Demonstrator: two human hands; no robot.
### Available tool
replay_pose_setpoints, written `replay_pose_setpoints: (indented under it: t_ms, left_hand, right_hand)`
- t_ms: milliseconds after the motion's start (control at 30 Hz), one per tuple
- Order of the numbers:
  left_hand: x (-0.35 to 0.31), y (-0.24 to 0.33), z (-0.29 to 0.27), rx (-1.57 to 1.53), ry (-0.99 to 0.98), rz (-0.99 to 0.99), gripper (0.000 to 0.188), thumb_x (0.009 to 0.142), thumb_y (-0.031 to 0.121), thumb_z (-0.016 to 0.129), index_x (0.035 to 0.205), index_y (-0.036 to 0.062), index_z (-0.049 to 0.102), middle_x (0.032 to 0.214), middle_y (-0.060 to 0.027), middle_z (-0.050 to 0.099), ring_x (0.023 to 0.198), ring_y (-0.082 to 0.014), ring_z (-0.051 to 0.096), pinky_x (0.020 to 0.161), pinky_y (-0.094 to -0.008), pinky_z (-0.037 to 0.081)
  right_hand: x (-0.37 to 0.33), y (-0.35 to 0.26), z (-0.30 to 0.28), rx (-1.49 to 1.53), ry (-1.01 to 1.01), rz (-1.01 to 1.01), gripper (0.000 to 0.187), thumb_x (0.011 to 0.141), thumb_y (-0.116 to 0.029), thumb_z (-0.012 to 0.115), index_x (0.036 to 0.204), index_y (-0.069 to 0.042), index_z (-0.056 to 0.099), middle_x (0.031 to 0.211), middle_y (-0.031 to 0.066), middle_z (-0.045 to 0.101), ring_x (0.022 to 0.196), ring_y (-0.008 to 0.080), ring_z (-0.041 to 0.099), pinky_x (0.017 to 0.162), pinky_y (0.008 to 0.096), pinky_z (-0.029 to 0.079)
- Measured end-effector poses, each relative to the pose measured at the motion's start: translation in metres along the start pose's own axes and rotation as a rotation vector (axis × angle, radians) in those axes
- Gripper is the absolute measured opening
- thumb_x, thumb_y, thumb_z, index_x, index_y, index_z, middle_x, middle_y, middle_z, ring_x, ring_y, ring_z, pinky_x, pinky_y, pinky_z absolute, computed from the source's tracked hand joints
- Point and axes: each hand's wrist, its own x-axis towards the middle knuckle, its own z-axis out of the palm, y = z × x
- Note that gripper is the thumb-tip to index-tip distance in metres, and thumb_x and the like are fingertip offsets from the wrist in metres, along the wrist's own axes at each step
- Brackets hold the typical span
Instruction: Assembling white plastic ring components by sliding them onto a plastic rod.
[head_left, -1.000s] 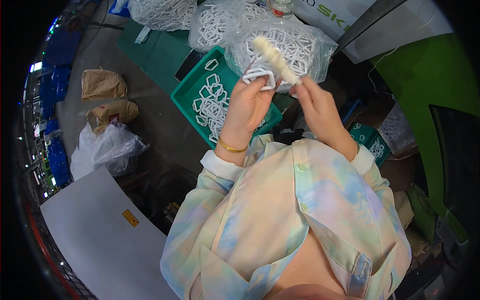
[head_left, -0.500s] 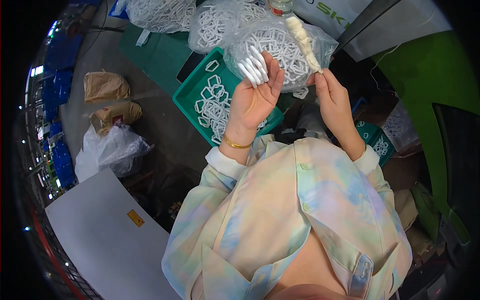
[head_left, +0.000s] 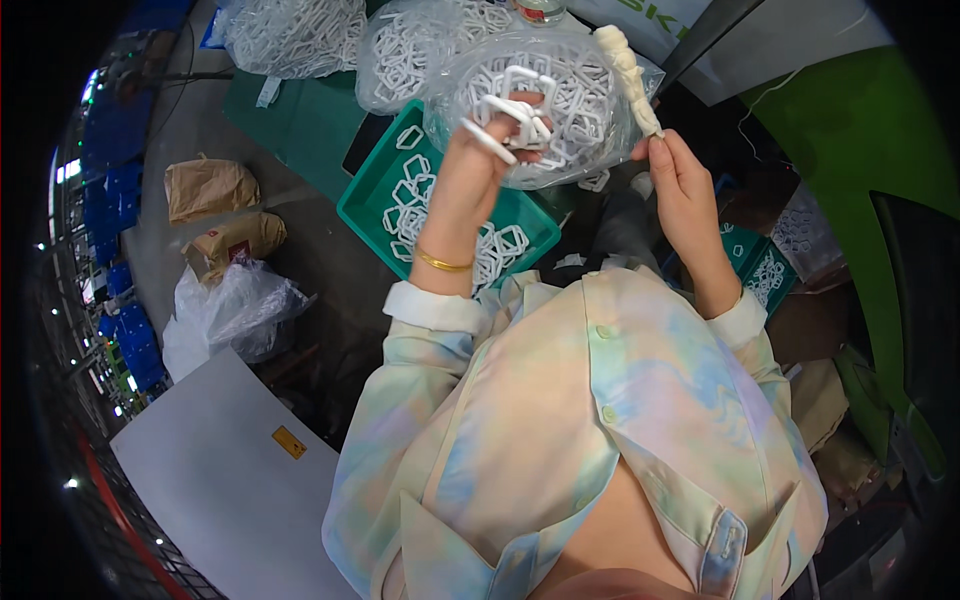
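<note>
My left hand [head_left: 462, 185], a gold bangle at its wrist, is curled round several white plastic rings [head_left: 487, 140] that hang loosely at different angles about its fingers. It is over the near left side of a clear plastic bag [head_left: 645, 88] full of similar white rings. Between thumb and fingers, my right hand [head_left: 682, 190] pinches the lower end of a stick-like thing wrapped in lumpy cream-coloured material [head_left: 628, 78]. This wrapped piece stands tilted beside the bag's right side. Below my left hand, a green tray [head_left: 352, 215] holds loose white rings [head_left: 497, 250].
More clear bags of white rings [head_left: 295, 40] lie at the far left, near a glass jar [head_left: 541, 10]. Brown paper packages [head_left: 212, 190] and a crumpled plastic bag [head_left: 235, 310] are at left. A grey panel [head_left: 215, 470] fills the lower left. Another green tray [head_left: 745, 250] stands at right.
My left hand has turned over, its fingers curling inward, and the rings that were neatly stacked now hang spread apart. My right hand and the wrapped piece have shifted slightly right.
</note>
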Motion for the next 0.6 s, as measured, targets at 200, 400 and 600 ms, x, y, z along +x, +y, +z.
replay_pose_setpoints:
  t_ms: [200,400,600]
  left_hand:
    - [0.009,0.037,0.012,1.288,0.162,0.375,0.039,0.083,-0.002,0.063,0.121,0.0049,0.063,0.099,-0.0106,0.071,0.086,-0.0190,0.069,0.075,-0.0288,0.052]
    - [0.007,0.055,0.021,1.469,0.233,0.441,0.027,0.082,0.002,0.066,0.108,0.0052,0.068,0.095,-0.0115,0.071,0.084,-0.0221,0.069,0.075,-0.0309,0.053]
    - [0.003,0.075,0.029,1.600,0.178,0.723,0.016,0.080,0.010,0.072,0.096,0.0078,0.073,0.088,-0.0066,0.068,0.078,-0.0215,0.065,0.068,-0.0293,0.049]
  right_hand:
    - [0.010,0.006,-0.008,-0.024,0.006,0.059,0.032,0.103,-0.028,0.046,0.093,-0.001,0.060,0.072,0.0082,0.058,0.067,0.0126,0.051,0.064,0.0284,0.042]
    - [0.020,0.016,-0.011,-0.024,0.014,0.100,0.032,0.103,-0.029,0.046,0.094,-0.002,0.061,0.071,0.0064,0.057,0.067,0.0114,0.049,0.064,0.0272,0.042]
    - [0.028,0.021,-0.013,-0.024,0.026,0.119,0.032,0.103,-0.029,0.046,0.094,-0.003,0.062,0.071,0.0043,0.056,0.067,0.0106,0.048,0.063,0.0264,0.040]
